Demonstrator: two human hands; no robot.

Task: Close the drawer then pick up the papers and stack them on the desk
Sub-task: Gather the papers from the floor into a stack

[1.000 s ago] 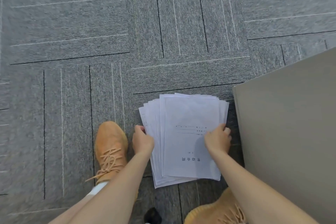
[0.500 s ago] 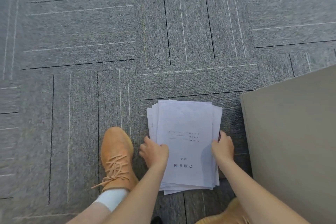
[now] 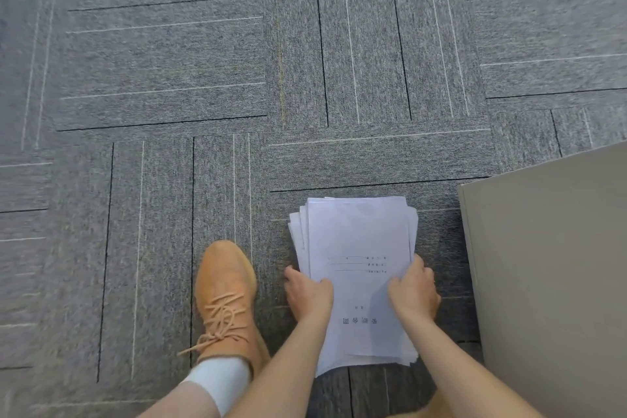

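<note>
A pile of white printed papers [image 3: 356, 237] lies on the grey carpet in front of me, its sheets nearly squared with a few edges sticking out on the left. My left hand [image 3: 307, 293] grips the pile's left edge, thumb on the top sheet. My right hand [image 3: 414, 292] grips the right edge, fingers over the top sheet. The drawer and the desk top are not identifiable in this view.
A grey flat-sided cabinet or desk panel [image 3: 556, 265] stands close on the right of the papers. My orange laced shoe [image 3: 224, 299] rests on the carpet [image 3: 169, 78] just left of my left hand. Patterned carpet tiles stretch ahead and to the left.
The fanned-out sheets have been pushed together into a narrower, tidier pile. Both hands have moved inward onto the pile's side edges.
</note>
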